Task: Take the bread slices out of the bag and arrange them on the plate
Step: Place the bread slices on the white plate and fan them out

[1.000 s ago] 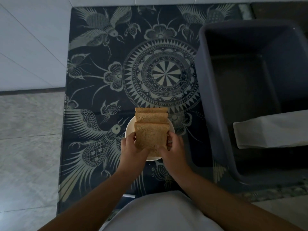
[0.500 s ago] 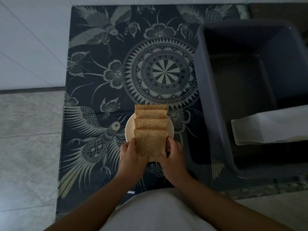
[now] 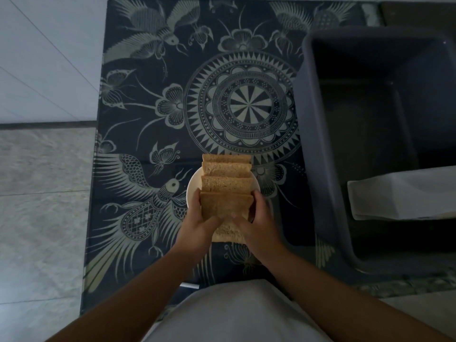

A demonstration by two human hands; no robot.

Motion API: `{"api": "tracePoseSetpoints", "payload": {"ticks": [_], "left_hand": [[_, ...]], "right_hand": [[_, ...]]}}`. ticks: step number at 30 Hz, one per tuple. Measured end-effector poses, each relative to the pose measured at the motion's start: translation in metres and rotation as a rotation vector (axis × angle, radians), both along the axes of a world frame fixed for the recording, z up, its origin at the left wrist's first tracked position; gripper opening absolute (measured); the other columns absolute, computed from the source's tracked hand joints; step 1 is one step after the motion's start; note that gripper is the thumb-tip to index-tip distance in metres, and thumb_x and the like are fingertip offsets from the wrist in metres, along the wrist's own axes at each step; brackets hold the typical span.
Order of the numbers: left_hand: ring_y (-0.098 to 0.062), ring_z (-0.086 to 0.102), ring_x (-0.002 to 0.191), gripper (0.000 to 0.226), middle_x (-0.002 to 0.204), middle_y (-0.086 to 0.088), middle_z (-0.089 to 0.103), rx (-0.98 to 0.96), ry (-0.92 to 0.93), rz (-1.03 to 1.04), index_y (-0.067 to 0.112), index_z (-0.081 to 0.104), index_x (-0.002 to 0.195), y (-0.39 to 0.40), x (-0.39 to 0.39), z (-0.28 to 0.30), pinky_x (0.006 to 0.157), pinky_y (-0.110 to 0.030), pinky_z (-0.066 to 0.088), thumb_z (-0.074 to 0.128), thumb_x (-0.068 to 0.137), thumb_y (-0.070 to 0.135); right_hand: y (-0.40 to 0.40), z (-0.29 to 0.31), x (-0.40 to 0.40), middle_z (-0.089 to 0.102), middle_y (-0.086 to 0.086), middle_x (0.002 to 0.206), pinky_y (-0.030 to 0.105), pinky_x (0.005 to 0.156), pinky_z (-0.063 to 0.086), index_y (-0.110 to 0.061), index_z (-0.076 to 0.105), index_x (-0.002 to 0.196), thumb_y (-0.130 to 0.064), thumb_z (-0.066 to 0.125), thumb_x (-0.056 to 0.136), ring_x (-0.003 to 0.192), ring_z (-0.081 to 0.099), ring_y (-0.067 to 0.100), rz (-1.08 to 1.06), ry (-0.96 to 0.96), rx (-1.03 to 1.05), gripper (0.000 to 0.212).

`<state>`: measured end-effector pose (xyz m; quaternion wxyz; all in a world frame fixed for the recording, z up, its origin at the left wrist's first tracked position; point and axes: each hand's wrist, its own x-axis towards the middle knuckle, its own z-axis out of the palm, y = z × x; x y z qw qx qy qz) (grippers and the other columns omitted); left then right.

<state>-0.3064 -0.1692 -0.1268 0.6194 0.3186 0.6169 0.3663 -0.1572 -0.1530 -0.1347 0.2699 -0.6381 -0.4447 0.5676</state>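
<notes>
A white plate (image 3: 191,191) sits on a dark bench (image 3: 148,82) with pale birds, flowers and a big round pattern on it. The plate is near the front edge of the bench, about in the middle from left to right.

Brown bread slices (image 3: 227,166) lie on the plate in a row, each one leaning on the next. The row runs from the front toward the back of the bench. The far slices poke out past the plate's back rim.

The left hand (image 3: 197,224) and the right hand (image 3: 256,223) are both on the nearest slice (image 3: 225,206). The left hand's grip is closed on the slice's left edge, with the thumb on top. The right hand's grip is closed on its right edge, with the thumb on top too. Another bit of bread (image 3: 228,234) shows under the two hands, at the front of the plate.

A big dark tub (image 3: 318,144) stands at the right side of the bench. A pale bag (image 3: 399,193) lies in the tub, at its near end. The bag is well apart from the plate.
</notes>
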Motion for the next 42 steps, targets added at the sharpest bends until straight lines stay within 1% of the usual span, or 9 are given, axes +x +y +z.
{"api": "tracePoseSetpoints", "payload": {"ticks": [4,11,14,17,21,24,29,33,42], "left_hand": [[-0.004,0.064,0.106,0.078,0.12,0.007,0.067,-0.052,0.017,0.007,0.029,0.031,0.148,0.001,0.0,-0.003,0.081,-0.022,0.053,0.063,0.078,0.023],[-0.013,0.065,0.109,0.071,0.122,-0.004,0.067,-0.043,-0.059,0.021,0.018,0.037,0.145,-0.002,-0.001,-0.004,0.084,-0.026,0.054,0.061,0.078,0.015],[-0.014,0.064,0.112,0.073,0.124,-0.004,0.066,-0.045,-0.061,-0.002,0.022,0.036,0.145,-0.001,-0.002,-0.003,0.091,-0.033,0.054,0.064,0.078,0.017],[-0.009,0.066,0.106,0.071,0.119,-0.001,0.067,-0.037,-0.023,-0.01,0.023,0.037,0.143,0.001,-0.002,-0.003,0.081,-0.023,0.055,0.063,0.078,0.018],[-0.014,0.067,0.103,0.066,0.116,-0.004,0.067,-0.031,-0.005,0.002,0.023,0.035,0.143,0.006,-0.002,-0.001,0.077,-0.023,0.055,0.06,0.083,0.011],[-0.008,0.068,0.094,0.049,0.1,0.01,0.072,-0.001,0.033,0.018,0.024,0.047,0.127,0.004,-0.002,0.001,0.071,-0.016,0.053,0.059,0.084,0.003],[-0.013,0.067,0.086,0.041,0.097,0.017,0.069,-0.014,0.24,-0.037,0.035,0.052,0.117,-0.011,-0.003,0.0,0.062,-0.017,0.054,0.057,0.089,0.006],[-0.011,0.065,0.08,0.068,0.094,0.014,0.062,-0.08,0.38,-0.185,0.035,0.023,0.149,-0.018,-0.003,-0.006,0.056,-0.015,0.051,0.048,0.093,0.007],[-0.006,0.064,0.096,0.065,0.118,0.003,0.062,-0.054,0.342,-0.207,0.028,0.027,0.147,-0.017,-0.004,0.001,0.072,-0.022,0.056,0.053,0.092,0.008]], "right_hand": [[0.003,0.004,-0.004,0.059,-0.042,0.105,0.01,0.077,0.048,-0.054,0.042,0.117,-0.037,0.069,0.077,0.101,0.057,-0.014,0.003,0.053,-0.021,0.051],[-0.006,-0.003,-0.007,0.066,-0.028,0.107,0.033,0.088,0.053,-0.051,0.048,0.117,-0.026,0.067,0.083,0.103,0.064,0.0,-0.034,0.086,-0.021,0.046],[-0.005,0.001,-0.009,0.065,-0.032,0.109,0.026,0.084,0.051,-0.064,0.046,0.111,-0.037,0.067,0.078,0.103,0.062,-0.004,-0.025,0.074,-0.028,0.047],[-0.002,0.006,-0.01,0.062,-0.039,0.107,0.013,0.077,0.05,-0.073,0.042,0.106,-0.032,0.068,0.081,0.102,0.06,-0.009,-0.02,0.061,-0.018,0.054],[0.004,0.004,-0.011,0.067,-0.023,0.111,0.017,0.078,0.053,-0.045,0.045,0.128,-0.019,0.07,0.085,0.102,0.064,-0.002,-0.043,0.083,-0.014,0.056],[0.002,0.004,-0.01,0.067,-0.008,0.115,0.025,0.08,0.055,-0.027,0.045,0.133,-0.019,0.071,0.084,0.101,0.065,0.004,-0.084,0.089,-0.024,0.055],[-0.02,0.004,-0.009,0.061,-0.01,0.123,0.027,0.087,0.052,-0.029,0.04,0.137,-0.024,0.066,0.078,0.108,0.059,0.001,-0.069,0.027,-0.062,0.065],[-0.027,0.003,-0.01,0.056,-0.016,0.127,0.016,0.084,0.048,-0.034,0.035,0.141,-0.021,0.064,0.079,0.109,0.054,-0.008,-0.031,0.013,-0.065,0.069],[-0.029,0.005,-0.013,0.052,-0.017,0.127,0.0,0.077,0.042,-0.029,0.032,0.141,-0.012,0.066,0.085,0.107,0.048,-0.019,-0.014,-0.034,-0.043,0.068]]}}
